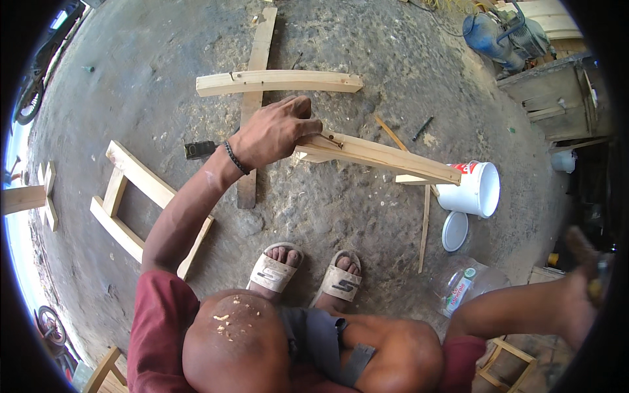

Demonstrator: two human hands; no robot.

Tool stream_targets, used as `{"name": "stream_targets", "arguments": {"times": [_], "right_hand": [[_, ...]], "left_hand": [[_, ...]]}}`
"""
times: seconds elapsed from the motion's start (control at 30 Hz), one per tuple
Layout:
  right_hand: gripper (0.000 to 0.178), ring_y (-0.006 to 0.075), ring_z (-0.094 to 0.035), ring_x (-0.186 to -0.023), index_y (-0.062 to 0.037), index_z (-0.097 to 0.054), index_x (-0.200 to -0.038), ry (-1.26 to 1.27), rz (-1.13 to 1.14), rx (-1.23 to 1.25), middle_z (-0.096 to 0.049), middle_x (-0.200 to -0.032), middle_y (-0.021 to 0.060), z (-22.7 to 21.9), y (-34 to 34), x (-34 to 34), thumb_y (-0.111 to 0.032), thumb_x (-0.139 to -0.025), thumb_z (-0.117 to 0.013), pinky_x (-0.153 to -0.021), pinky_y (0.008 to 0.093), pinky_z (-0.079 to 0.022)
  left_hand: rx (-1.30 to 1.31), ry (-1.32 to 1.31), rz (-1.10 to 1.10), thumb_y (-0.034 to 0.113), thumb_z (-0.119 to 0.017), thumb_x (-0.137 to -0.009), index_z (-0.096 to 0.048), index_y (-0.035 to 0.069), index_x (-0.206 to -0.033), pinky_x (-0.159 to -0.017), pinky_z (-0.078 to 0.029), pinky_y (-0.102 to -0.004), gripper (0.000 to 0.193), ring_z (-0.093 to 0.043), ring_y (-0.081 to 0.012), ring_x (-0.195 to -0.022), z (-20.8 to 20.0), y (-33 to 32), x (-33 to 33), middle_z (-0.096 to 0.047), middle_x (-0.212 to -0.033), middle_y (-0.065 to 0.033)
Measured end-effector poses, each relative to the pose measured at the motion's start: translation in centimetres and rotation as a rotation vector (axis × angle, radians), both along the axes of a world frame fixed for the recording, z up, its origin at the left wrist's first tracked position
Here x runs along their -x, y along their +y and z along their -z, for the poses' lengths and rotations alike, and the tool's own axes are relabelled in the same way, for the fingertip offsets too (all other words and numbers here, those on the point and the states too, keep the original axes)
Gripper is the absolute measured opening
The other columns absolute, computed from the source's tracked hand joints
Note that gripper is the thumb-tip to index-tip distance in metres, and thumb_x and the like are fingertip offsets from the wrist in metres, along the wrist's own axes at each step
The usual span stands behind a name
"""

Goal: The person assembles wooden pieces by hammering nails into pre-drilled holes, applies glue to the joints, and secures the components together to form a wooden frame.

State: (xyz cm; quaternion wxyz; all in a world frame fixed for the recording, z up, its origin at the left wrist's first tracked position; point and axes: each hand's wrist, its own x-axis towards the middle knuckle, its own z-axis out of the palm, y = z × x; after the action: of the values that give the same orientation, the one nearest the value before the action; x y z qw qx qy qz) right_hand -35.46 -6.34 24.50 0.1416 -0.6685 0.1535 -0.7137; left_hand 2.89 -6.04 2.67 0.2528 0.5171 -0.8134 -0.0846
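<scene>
My left hand (pixel 278 131) is closed on the near-left end of a pale wooden bar (pixel 386 157), which slants to the right. Beside my fingers, a dark nail or screw (pixel 334 141) shows at the bar's top. Shorter wood pieces join the bar from below, one (pixel 413 179) near its right end. Off at the far right edge is my right hand (pixel 583 301), raised and partly lost in the dark rim. Its fingers seem closed around something brownish with a yellow part, too dim to name. Beyond my left hand, a curved wooden bar (pixel 282 81) lies across a long flat board (pixel 247 187).
A white bucket (pixel 486 190) lies tipped, its lid (pixel 455 230) nearby, with a clear plastic bottle (pixel 468 285) closer in. A wooden frame (pixel 141 173) and a black tape measure (pixel 200 150) are at left. A pencil-like stick (pixel 390 132) and a blue compressor (pixel 491 36) lie beyond.
</scene>
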Motion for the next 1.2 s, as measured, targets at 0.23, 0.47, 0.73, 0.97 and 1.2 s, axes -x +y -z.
{"name": "stream_targets", "arguments": {"times": [0.23, 0.47, 0.73, 0.97, 1.2], "right_hand": [[0.033, 0.0386, -0.067, -0.073, 0.0039, -0.064, -0.106, 1.049, -0.068, -0.982, -0.066, -0.081, 0.0243, 19.0, 3.0, -10.8, -0.027, -0.100, -0.054, -0.063, 0.0451, -0.051], [0.026, 0.0025, -0.035, -0.043, -0.0058, -0.053, -0.113, 0.482, -0.271, -1.225, -0.039, -0.058, -0.0065, 18.1, 2.5, -8.1, -0.030, -0.107, -0.045, -0.038, 0.0222, -0.031], [0.025, 0.0023, -0.033, -0.044, -0.0047, -0.053, -0.112, 0.490, -0.208, -1.359, -0.036, -0.058, -0.0074, 24.2, 3.4, -7.0, -0.028, -0.107, -0.046, -0.038, 0.0221, -0.028], [0.024, 0.0030, -0.036, -0.045, -0.0039, -0.055, -0.107, 0.562, -0.152, -1.267, -0.040, -0.058, -0.0068, 26.2, 2.8, -7.0, -0.026, -0.106, -0.047, -0.041, 0.0238, -0.028], [0.024, 0.0041, -0.038, -0.048, -0.0032, -0.056, -0.103, 0.576, -0.120, -1.258, -0.042, -0.059, -0.0062, 25.6, 2.2, -7.3, -0.025, -0.106, -0.047, -0.042, 0.0254, -0.031]], "left_hand": [[0.126, 0.020, 0.037, 0.007, -0.064, -0.084, -0.068, 0.009, -0.096, -0.076, -0.054, -0.0401, 0.012, -0.060, -0.0276, -0.089, 1.0, 1.2, -0.5, -0.055, -0.088, -0.0089], [0.051, 0.087, -0.006, 0.011, -0.069, -0.085, -0.065, 0.007, -0.098, -0.077, -0.050, -0.0406, 0.014, -0.057, -0.0279, -0.089, 0.6, 1.4, 0.2, -0.054, -0.091, -0.0087], [0.072, 0.139, -0.029, 0.011, -0.065, -0.089, -0.059, 0.005, -0.101, -0.079, -0.048, -0.0428, 0.014, -0.057, -0.0325, -0.091, 1.4, 1.7, -0.2, -0.053, -0.094, -0.0120], [-0.003, 0.119, -0.001, 0.008, -0.068, -0.086, -0.064, 0.005, -0.103, -0.075, -0.051, -0.0420, 0.018, -0.059, -0.0306, -0.088, -0.8, 2.4, -1.5, -0.056, -0.095, -0.0103], [-0.017, 0.049, -0.021, 0.007, -0.071, -0.083, -0.065, 0.009, -0.105, -0.074, -0.051, -0.0419, 0.023, -0.060, -0.0301, -0.090, -0.3, 2.1, -1.6, -0.057, -0.097, -0.0089]]}}
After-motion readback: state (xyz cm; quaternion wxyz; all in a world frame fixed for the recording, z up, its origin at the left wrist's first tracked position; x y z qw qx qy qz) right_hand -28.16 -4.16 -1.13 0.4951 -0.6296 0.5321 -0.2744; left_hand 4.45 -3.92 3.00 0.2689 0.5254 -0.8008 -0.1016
